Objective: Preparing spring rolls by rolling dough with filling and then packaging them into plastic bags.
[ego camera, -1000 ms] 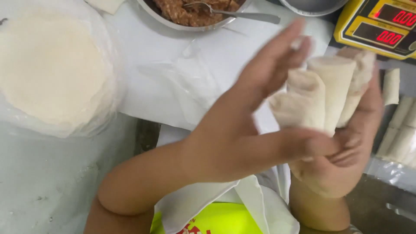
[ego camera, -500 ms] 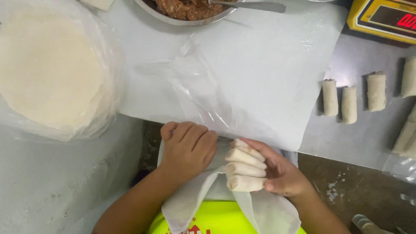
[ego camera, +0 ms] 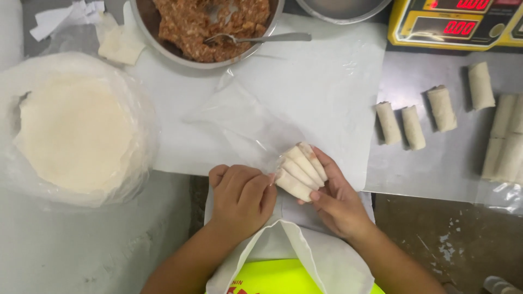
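My right hand grips three pale spring rolls side by side, their ends pointing left into the mouth of a clear plastic bag. My left hand lies curled beside them, its fingers pinching the edge of that bag at the rolls' ends. Both hands sit at the near edge of a white cutting board. The bag lies flat and crumpled on the board beyond the rolls.
A stack of round wrappers in plastic lies at left. A metal bowl of minced filling with a fork stands at the top. A yellow scale sits top right. Several finished rolls lie on the steel surface at right.
The hands came down from close to the camera to the board's near edge. The rolls have since moved forward into the bag's mouth, with the left hand now holding the bag's edge.
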